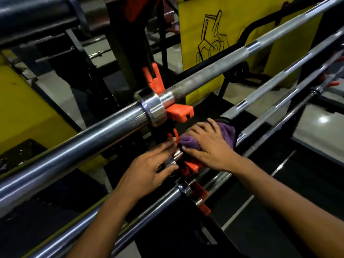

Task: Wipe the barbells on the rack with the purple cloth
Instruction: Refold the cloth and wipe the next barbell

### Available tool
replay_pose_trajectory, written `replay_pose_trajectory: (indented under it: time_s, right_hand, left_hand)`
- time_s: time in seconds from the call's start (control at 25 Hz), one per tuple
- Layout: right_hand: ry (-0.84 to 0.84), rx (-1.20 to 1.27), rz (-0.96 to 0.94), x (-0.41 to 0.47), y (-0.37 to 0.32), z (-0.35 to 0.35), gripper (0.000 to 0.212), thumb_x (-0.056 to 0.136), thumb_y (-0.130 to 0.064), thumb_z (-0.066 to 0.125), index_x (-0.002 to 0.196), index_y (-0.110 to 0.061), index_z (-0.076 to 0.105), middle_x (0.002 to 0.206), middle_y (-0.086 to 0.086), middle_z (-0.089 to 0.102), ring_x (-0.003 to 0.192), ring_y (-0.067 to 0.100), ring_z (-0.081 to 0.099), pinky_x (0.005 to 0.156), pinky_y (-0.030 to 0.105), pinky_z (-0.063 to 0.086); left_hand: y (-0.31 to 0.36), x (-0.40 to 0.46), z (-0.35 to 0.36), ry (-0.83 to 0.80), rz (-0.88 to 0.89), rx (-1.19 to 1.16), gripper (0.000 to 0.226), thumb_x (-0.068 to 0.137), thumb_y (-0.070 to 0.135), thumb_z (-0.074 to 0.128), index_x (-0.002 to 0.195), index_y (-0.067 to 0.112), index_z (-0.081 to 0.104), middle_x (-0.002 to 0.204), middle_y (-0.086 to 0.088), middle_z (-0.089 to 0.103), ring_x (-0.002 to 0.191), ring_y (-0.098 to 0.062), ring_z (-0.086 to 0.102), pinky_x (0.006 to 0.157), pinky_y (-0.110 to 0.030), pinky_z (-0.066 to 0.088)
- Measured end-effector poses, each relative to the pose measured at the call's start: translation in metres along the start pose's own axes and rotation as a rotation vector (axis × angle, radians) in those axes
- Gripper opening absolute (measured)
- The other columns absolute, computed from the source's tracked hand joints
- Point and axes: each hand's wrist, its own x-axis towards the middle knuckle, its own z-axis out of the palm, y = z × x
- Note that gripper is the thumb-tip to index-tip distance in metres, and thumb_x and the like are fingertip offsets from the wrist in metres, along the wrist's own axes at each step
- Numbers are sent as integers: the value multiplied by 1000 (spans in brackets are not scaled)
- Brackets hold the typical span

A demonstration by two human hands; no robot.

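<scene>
1. R hand lies palm-down on the purple cloth, fingers spread and bent over it, pressing the cloth onto a barbell on the rack; fingertips point left toward the collar.
2. Cloth is bunched under the R palm, between the top barbell and the lower bars, just right of the orange hooks. Purple shows at the fingertips and past the knuckles; a dark edge strip shows at its far end.
3. L hand sits just left of the R hand, fingers mostly straight, thumb out, tips touching the shiny collar of the same bar. Not wrapped round anything that I can see, so loose/flat contact.
4. Which bar the cloth sits on: the 2nd one down, afaict; the hands hide the shaft there.
5. Top barbell runs diag. from lower left to upper right, thick sleeve at left, big collar resting in an orange hook, knurled shaft to the right.
6. More bars run parallel at right, one below the next. Lowest near bar passes under the L wrist.
7. Bkgd: yellow panel w/ dark line drawing, black rack frame, grey floor.
</scene>
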Motion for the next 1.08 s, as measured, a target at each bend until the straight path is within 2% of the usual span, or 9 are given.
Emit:
replay_pose_trajectory:
  time_s: [0.16,0.28,0.4,0.52,0.64,0.76,0.88,0.96,1.08]
  right_hand:
    - [-59,-42,-62,-7,-5,-2,59,90,-63,31,132,-29,54,134,-9,54,135,19,39,123,51,5]
    - [-93,-140,-79,1,14,-10,58,88,-61,32,132,-29,54,130,-7,56,127,19,47,121,46,14]
    - [-48,-209,107,17,58,-23,64,89,-65,24,128,-28,59,120,-2,61,118,24,53,112,43,23]
    - [-5,-220,356,24,86,-35,74,82,-68,19,129,-29,62,121,1,61,121,26,49,115,45,21]
    - [0,-198,379,25,63,-25,73,82,-70,22,125,-28,64,119,0,61,123,29,48,118,51,19]
    - [-92,-136,302,9,0,-9,80,81,-67,23,135,-18,57,134,4,55,135,30,39,121,58,4]
    - [-191,-127,231,-6,-47,2,86,76,-60,20,147,-17,42,150,4,40,148,28,22,121,61,-2]
    - [-196,-75,214,-7,-42,-5,84,79,-60,19,150,-21,39,152,-1,38,149,23,20,123,56,0]
    - [-91,-93,266,7,1,-22,76,84,-63,19,141,-23,50,135,5,53,135,28,40,117,51,18]
  left_hand:
    - [1,2,-3,-18,-6,17,57,93,45,59,142,17,55,153,9,45,139,0,41,115,-24,35]
    - [1,3,-5,-32,-21,-5,57,93,47,59,143,19,54,153,10,44,140,1,39,115,-19,32]
    - [-2,2,-3,-38,-9,-22,58,94,49,56,144,19,53,152,9,45,141,2,37,115,-18,31]
    - [-1,3,-5,-69,-10,-26,61,94,52,52,147,21,49,155,11,39,142,4,34,116,-15,27]
    - [-1,1,-11,-167,-4,-49,63,97,46,52,153,22,37,161,9,27,147,1,23,117,-11,15]
    - [-3,0,-14,-299,54,-5,68,101,35,52,158,22,17,166,8,7,151,-3,7,119,-11,5]
    - [-3,-2,-15,-304,66,-11,70,102,30,52,159,18,12,165,7,-3,152,-4,0,121,-16,2]
    - [-2,-3,-15,-282,62,-41,71,102,30,53,158,23,11,166,8,1,152,-3,2,119,-12,1]
    - [-1,-4,-17,-265,73,-76,73,101,28,56,155,35,8,165,8,8,151,-4,8,116,-7,1]
